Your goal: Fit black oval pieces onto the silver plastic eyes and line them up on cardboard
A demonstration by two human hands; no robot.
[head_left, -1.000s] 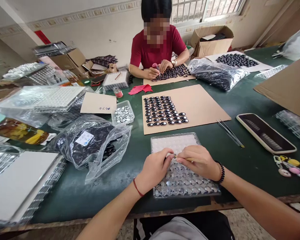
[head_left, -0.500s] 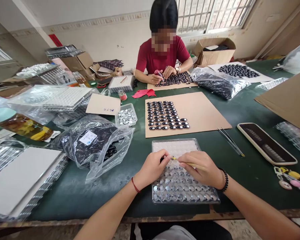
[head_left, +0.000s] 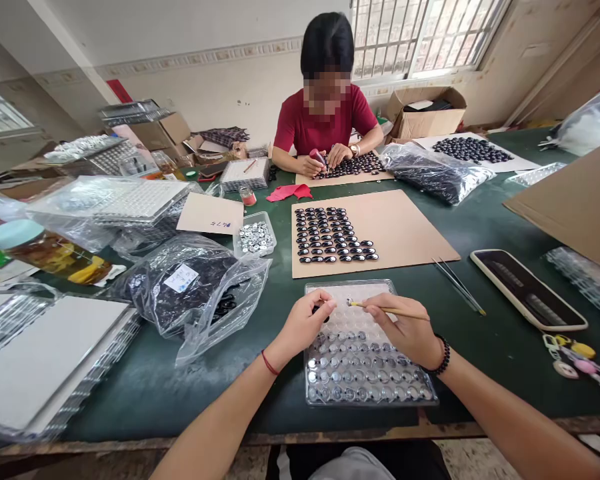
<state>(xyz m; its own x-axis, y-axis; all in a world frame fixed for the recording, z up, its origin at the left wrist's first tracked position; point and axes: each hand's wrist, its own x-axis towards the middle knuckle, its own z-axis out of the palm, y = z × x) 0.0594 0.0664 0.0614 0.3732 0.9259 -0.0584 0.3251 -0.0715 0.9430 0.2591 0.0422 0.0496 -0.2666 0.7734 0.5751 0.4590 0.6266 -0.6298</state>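
Observation:
My right hand (head_left: 403,333) is closed around a thin wooden stick (head_left: 403,312). A small shiny silvery piece (head_left: 350,302) sits at the stick's yellow tip, above a clear plastic tray (head_left: 373,400). The tray's near rows hold round clear-looking pieces; its far part shows a pale surface. To the left of the tip, my left hand (head_left: 303,327) is closed, pinching a small black piece (head_left: 326,318) mostly hidden by the fingers. Beyond the tray, rows of glossy black oval pieces (head_left: 325,233) lie on a brown cardboard sheet (head_left: 405,227).
Metal tweezers (head_left: 457,285) and an open case (head_left: 527,290) lie right. At left are a plastic bag of black pieces (head_left: 180,293), a tub of silvery pieces (head_left: 273,243) and stacked trays (head_left: 75,360). Across the table a person in red (head_left: 325,120) handles black pieces.
My hands have moved apart: the stick's tip with the silvery piece has come away from my left fingers. My left hand has shifted slightly left. The view has tilted up a little.

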